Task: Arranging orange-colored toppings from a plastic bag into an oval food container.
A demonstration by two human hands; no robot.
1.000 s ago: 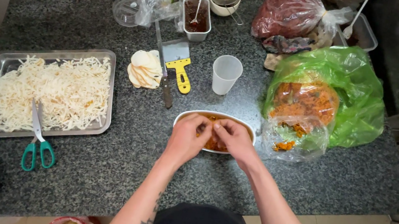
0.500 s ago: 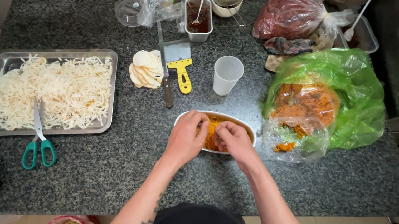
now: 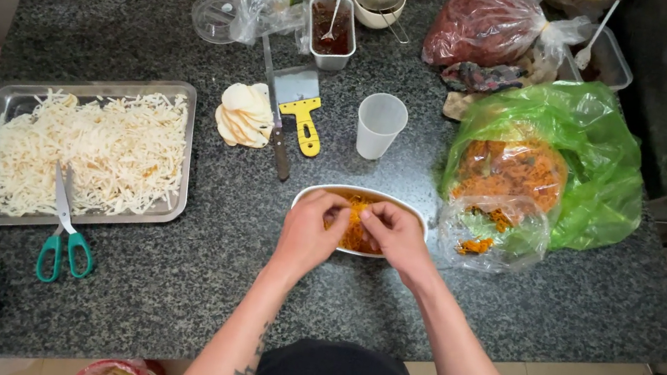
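A white oval dish (image 3: 311, 194) sits on the dark granite counter (image 3: 185, 280) near its front edge, filled with orange shredded food (image 3: 354, 232). My left hand (image 3: 309, 230) and my right hand (image 3: 397, 238) are both over the dish, fingers curled down into the orange shreds, fingertips nearly touching in the middle. Each hand pinches some of the food. The hands hide most of the dish's contents.
A metal tray (image 3: 162, 209) of pale shreds lies at left, with green-handled scissors (image 3: 64, 234) over its front rim. A knife (image 3: 277, 121), yellow-handled scraper (image 3: 304, 105), stacked wrappers (image 3: 244, 114), plastic cup (image 3: 380, 125) stand behind the dish. A green bag (image 3: 595, 167) of orange food lies right.
My hands have stayed over the dish, drawing slightly closer together and working the orange shreds. Nothing else on the counter has moved.
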